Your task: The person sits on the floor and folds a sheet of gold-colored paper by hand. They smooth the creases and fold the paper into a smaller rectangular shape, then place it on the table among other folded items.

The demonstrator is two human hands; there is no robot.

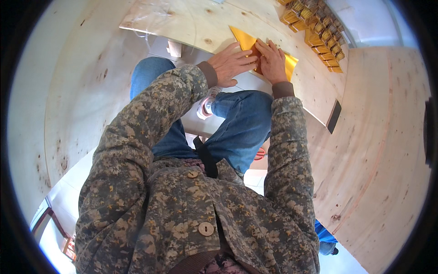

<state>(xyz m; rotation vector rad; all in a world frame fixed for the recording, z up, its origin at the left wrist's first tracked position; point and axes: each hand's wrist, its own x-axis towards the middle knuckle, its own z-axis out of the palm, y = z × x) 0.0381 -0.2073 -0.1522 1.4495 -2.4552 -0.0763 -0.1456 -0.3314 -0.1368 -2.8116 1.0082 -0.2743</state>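
Note:
A shiny gold sheet of paper (242, 37) lies on the pale plywood table (196, 23) near its front edge. My left hand (230, 64) rests flat by the sheet's lower left side, fingers spread and touching it. My right hand (272, 61) presses down on the middle of the sheet, fingertips meeting those of the left hand. Part of the sheet shows past the right hand as a gold corner (291, 64). The paper under my hands is hidden.
Rows of several folded gold paper pieces (317, 32) lie at the table's far right. A dark flat object (334, 116) sits at the table edge on the right. Clear plastic wrap (153, 13) lies at the far left. My knees in blue jeans (242, 123) are below the table edge.

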